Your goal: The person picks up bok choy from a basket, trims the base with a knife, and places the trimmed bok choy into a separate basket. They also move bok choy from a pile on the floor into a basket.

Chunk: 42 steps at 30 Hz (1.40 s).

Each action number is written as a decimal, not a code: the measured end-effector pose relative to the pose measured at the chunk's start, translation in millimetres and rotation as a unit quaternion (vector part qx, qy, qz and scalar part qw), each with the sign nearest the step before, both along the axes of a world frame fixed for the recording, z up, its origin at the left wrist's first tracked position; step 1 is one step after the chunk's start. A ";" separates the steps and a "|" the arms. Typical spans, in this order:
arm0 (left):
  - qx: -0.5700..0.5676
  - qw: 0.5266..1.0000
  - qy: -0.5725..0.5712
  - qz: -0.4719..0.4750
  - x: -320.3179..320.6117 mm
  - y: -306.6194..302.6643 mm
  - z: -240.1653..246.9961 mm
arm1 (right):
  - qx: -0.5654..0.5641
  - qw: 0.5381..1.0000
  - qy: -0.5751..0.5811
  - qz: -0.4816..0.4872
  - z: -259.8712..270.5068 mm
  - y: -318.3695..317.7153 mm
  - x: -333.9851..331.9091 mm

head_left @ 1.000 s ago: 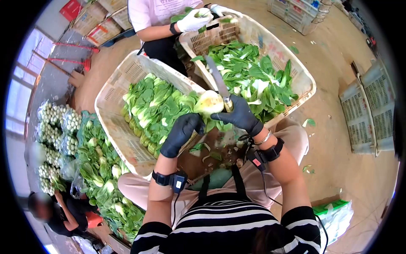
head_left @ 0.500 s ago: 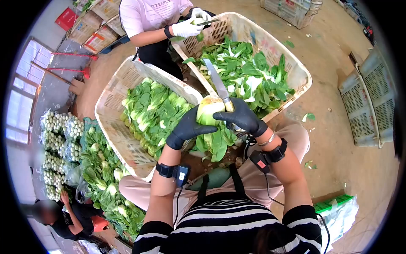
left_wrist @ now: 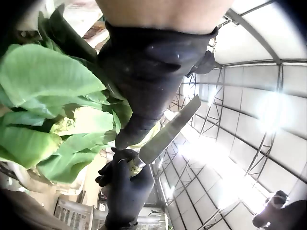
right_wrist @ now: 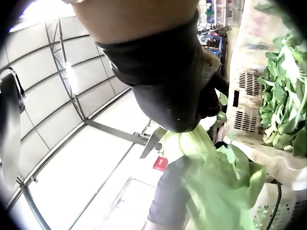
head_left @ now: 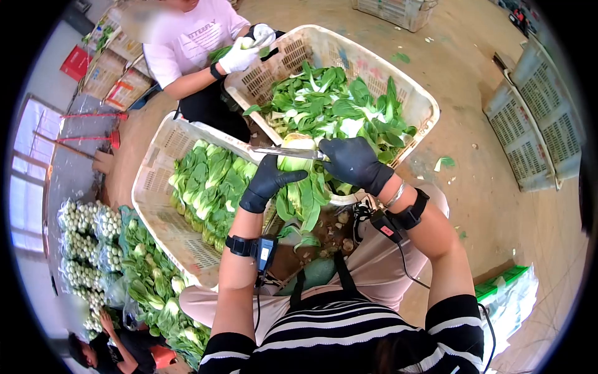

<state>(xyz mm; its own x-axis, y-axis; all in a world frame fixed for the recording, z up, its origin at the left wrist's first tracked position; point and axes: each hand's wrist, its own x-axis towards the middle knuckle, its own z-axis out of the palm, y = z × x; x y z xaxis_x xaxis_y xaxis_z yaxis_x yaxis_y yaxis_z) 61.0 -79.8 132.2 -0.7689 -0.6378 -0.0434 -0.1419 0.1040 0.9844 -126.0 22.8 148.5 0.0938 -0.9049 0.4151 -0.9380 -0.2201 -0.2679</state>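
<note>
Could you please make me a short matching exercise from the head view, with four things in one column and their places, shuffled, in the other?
Things:
1. Nearer knife
2. Nearer held vegetable
3. White gloves
4. Red box

Places:
A. On the person opposite
B. In the camera wearer's left hand
C. Toward the upper left of the picture
D. In the camera wearer's right hand

Right pairs: 1-D, 2-B, 3-A, 4-C.
</note>
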 end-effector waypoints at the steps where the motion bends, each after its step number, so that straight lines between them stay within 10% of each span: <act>1: -0.034 0.999 -0.002 0.010 -2.7 1.6 -1.2 | -0.005 1.000 -0.005 -0.002 -4.2 -0.8 -2.3; 9: -0.142 0.988 0.052 0.043 -21.3 4.3 10.4 | -0.072 0.997 0.012 -0.019 -24.9 -11.7 -32.9; 11: -0.141 0.987 0.051 0.050 -18.4 5.3 25.9 | 0.141 0.963 0.092 -0.210 -100.6 -26.1 -115.1; 14: -0.226 0.972 0.009 0.064 -14.1 -13.3 23.0 | 0.208 0.946 0.031 -0.248 -53.8 8.6 -140.9; 19: -0.082 0.994 0.044 0.062 -41.1 -9.0 -5.9 | 0.118 0.950 -0.261 -0.125 -7.7 2.1 -81.5; 20: -0.046 0.996 0.034 0.073 -47.2 -5.9 -9.2 | 0.197 0.860 -0.464 -0.079 16.7 4.7 -61.7; 24: -0.100 0.995 0.022 0.021 -61.3 3.7 -21.0 | -0.084 0.976 -0.203 0.004 -16.4 -18.1 -35.0; 30: -0.076 0.995 0.008 -0.062 -57.0 0.9 -29.3 | 0.179 0.903 -0.389 0.026 -4.7 -7.9 -54.0; 35: 0.030 0.996 -0.012 -0.086 -55.5 7.0 -8.8 | 0.107 0.961 -0.243 0.072 -14.7 -19.6 -78.6; 38: 0.083 0.985 0.034 -0.150 -39.0 -4.6 -10.6 | 0.143 0.940 -0.296 -0.089 -16.9 -20.4 -108.5; 40: 0.088 0.983 0.055 -0.150 -35.0 -6.3 -12.5 | 0.067 0.981 -0.120 -0.135 -18.7 -18.3 -119.0; 42: 0.127 0.983 0.082 -0.107 -36.5 -4.8 -15.2 | 0.124 0.950 -0.259 -0.122 -5.5 -15.7 -96.4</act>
